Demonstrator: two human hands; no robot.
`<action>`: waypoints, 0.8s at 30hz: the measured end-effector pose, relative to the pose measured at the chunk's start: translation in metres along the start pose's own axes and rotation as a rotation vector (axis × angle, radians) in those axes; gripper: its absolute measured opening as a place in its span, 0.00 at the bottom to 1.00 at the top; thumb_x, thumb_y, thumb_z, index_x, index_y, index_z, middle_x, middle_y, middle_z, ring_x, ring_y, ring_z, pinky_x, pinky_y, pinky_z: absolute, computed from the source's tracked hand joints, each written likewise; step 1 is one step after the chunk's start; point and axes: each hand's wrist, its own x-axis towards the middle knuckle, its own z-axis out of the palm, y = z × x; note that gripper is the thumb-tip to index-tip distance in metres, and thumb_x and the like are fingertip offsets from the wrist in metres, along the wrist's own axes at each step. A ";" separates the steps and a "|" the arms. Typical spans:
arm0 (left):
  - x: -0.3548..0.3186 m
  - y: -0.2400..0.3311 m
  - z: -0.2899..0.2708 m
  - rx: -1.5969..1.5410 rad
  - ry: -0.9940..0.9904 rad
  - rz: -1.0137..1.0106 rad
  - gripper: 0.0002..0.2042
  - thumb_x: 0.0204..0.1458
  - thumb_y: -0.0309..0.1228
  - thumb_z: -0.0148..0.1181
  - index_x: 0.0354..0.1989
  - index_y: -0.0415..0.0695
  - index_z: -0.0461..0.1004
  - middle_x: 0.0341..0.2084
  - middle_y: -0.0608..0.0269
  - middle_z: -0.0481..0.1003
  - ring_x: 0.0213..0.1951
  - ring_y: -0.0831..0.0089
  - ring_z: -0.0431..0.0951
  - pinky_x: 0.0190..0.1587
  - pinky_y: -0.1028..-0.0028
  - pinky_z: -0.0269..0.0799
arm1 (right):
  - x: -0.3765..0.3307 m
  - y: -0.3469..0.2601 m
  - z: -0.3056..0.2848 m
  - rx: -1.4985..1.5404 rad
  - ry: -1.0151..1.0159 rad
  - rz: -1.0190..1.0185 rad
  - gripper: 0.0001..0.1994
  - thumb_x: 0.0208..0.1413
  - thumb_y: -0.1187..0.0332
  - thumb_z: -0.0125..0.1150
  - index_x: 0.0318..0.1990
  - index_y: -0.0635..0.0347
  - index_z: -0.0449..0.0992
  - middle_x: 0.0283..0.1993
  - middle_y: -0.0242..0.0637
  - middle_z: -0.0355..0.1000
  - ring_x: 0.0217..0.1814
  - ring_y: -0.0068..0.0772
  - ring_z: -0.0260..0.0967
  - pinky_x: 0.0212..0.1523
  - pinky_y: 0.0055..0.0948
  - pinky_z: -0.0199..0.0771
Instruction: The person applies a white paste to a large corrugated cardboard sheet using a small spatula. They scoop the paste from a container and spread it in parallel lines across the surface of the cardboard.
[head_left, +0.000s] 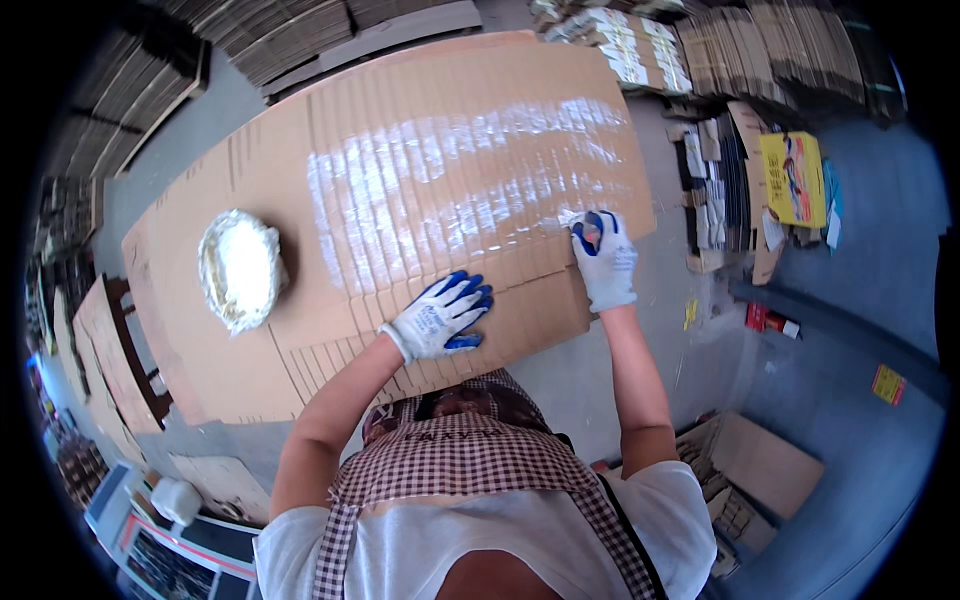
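Gluing of the fanned row of flat brown cardboard blanks (440, 190) on the worktable is judged underway: it is pressed by the spread left hand (440, 318), while the right hand (603, 255) is pinched on a small glue applicator (588, 228) at the row's right edge, calling next for an even stroke.

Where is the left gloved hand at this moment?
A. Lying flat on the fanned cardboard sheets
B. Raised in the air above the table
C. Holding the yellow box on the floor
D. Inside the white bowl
A: the left hand lies palm down on the cardboard sheets, apart from the white bowl.
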 end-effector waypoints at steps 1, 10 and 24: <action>-0.001 0.000 0.002 0.002 0.005 0.014 0.31 0.57 0.53 0.53 0.62 0.41 0.67 0.63 0.53 0.65 0.66 0.54 0.61 0.69 0.55 0.52 | -0.001 -0.012 -0.004 0.106 -0.007 0.009 0.19 0.46 0.65 0.71 0.45 0.58 0.73 0.45 0.43 0.72 0.45 0.51 0.73 0.45 0.39 0.74; -0.017 -0.004 0.003 -0.065 0.113 0.027 0.25 0.55 0.50 0.55 0.52 0.42 0.73 0.57 0.55 0.69 0.60 0.56 0.66 0.63 0.58 0.61 | -0.006 -0.108 0.019 0.195 -0.145 -0.103 0.16 0.47 0.69 0.69 0.44 0.59 0.74 0.43 0.45 0.73 0.44 0.50 0.73 0.45 0.39 0.73; -0.032 -0.002 0.003 -0.345 -0.098 -0.141 0.25 0.54 0.50 0.55 0.55 0.48 0.73 0.58 0.55 0.71 0.58 0.56 0.70 0.61 0.61 0.62 | -0.001 -0.413 0.148 0.102 -0.729 -0.745 0.15 0.53 0.57 0.60 0.43 0.55 0.74 0.47 0.42 0.73 0.51 0.43 0.73 0.50 0.40 0.73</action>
